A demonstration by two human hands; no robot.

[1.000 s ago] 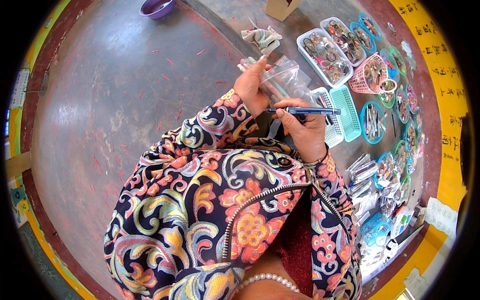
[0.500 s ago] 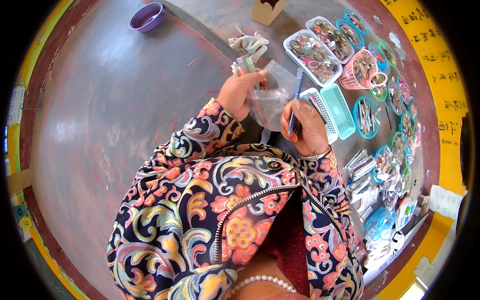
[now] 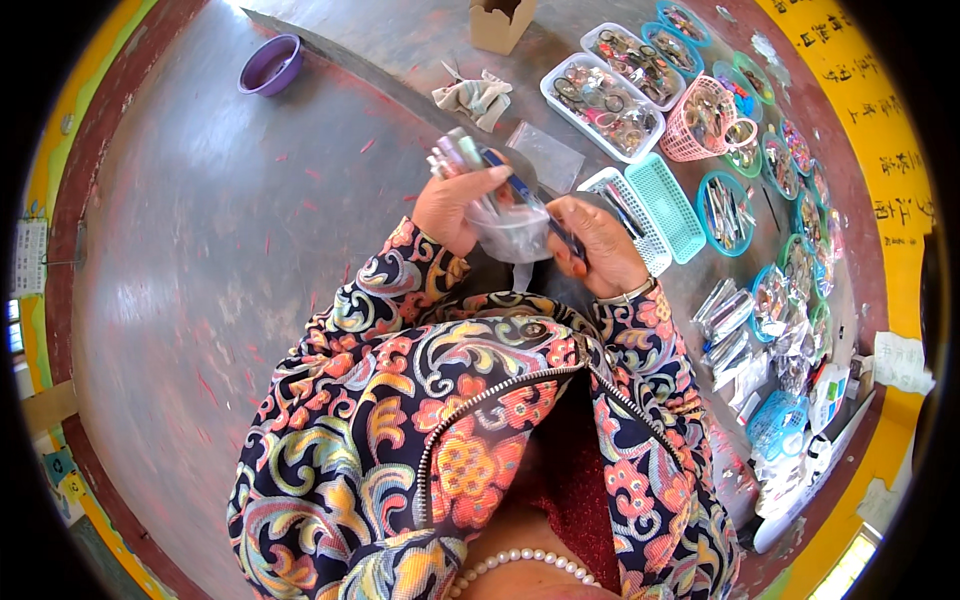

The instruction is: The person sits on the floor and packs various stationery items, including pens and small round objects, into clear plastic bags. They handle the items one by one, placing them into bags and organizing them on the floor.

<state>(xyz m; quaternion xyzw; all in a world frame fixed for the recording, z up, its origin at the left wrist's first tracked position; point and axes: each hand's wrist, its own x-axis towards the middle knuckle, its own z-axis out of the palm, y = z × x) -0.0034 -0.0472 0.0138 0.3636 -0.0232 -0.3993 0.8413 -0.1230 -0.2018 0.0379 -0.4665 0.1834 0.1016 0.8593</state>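
Observation:
My left hand [image 3: 450,208] is closed around a bunch of slim pen-like sticks [image 3: 455,152] in white, pale green and lilac, their ends standing up past the thumb. Below the fingers hangs a clear plastic bag [image 3: 515,240], wrapped about the lower part of the bunch. A dark blue pen [image 3: 528,192] is gripped in my right hand [image 3: 603,248]. It slants up and left, its far end against the bunch by my left thumb. Whether that end is inside the bag I cannot tell. A flat clear bag [image 3: 548,155] lies on the floor just beyond my hands.
Right of my hands stand a white basket [image 3: 655,258] holding pens, a turquoise basket [image 3: 668,205], white tubs [image 3: 545,88] of small goods and a pink basket [image 3: 690,148]. Ahead are a crumpled pale cloth [image 3: 475,98] and cardboard box [image 3: 502,28]; far left, a purple basin [image 3: 270,65].
The blue pen, upright and apart from the bunch before, has swung left and now meets it at my left hand. My right hand has come closer to the left. The view has shifted slightly.

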